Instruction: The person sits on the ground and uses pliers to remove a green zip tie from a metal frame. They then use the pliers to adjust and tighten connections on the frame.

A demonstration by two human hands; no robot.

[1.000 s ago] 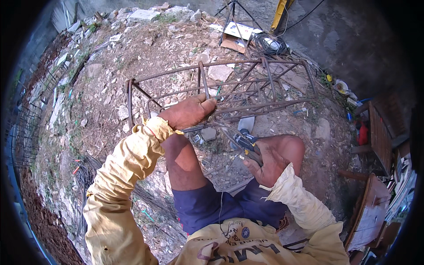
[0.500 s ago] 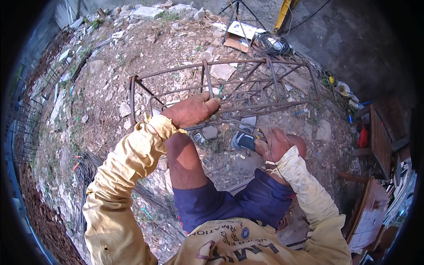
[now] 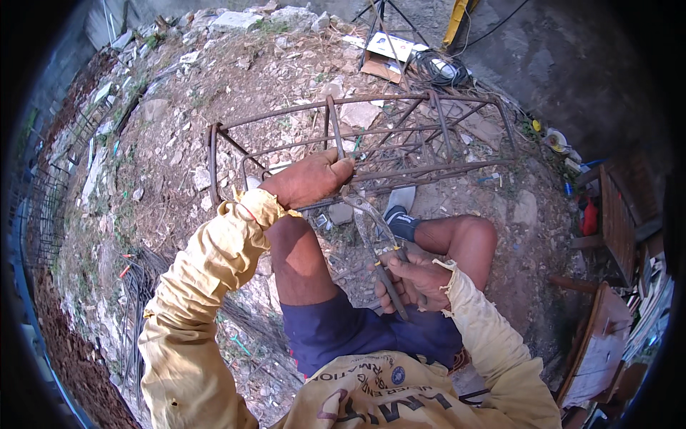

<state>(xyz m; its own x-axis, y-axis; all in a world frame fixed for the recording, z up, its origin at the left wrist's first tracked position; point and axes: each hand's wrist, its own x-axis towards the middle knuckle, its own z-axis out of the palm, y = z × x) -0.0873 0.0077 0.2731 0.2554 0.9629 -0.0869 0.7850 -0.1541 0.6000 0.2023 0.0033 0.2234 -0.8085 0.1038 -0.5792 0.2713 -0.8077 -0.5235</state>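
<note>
My left hand [image 3: 307, 179] is wrapped round a bar of a rusty steel rebar cage [image 3: 286, 107], which lies across the upper middle of the view. Below it, my right hand [image 3: 411, 282] grips the handles of long metal pincers [image 3: 375, 222], whose head reaches up to the cage's lower bars just under my left hand; whether it bites on anything I cannot make out. My bent knees in dark blue shorts are beneath both hands, and a sandalled foot [image 3: 400, 222] shows behind the pincers.
Rubble [image 3: 164, 107] covers the ground. Behind stand a tripod [image 3: 382, 18], a cardboard box [image 3: 382, 64] and coiled cable [image 3: 446, 75] near a grey wall. Wooden furniture [image 3: 611, 236] is at right; steel rods [image 3: 136, 300] and mesh [image 3: 46, 207] lie left.
My right hand first moved right and up, then down and leftward with the pincers, which now point more steeply up toward the cage. My left hand holds nearly the same spot.
</note>
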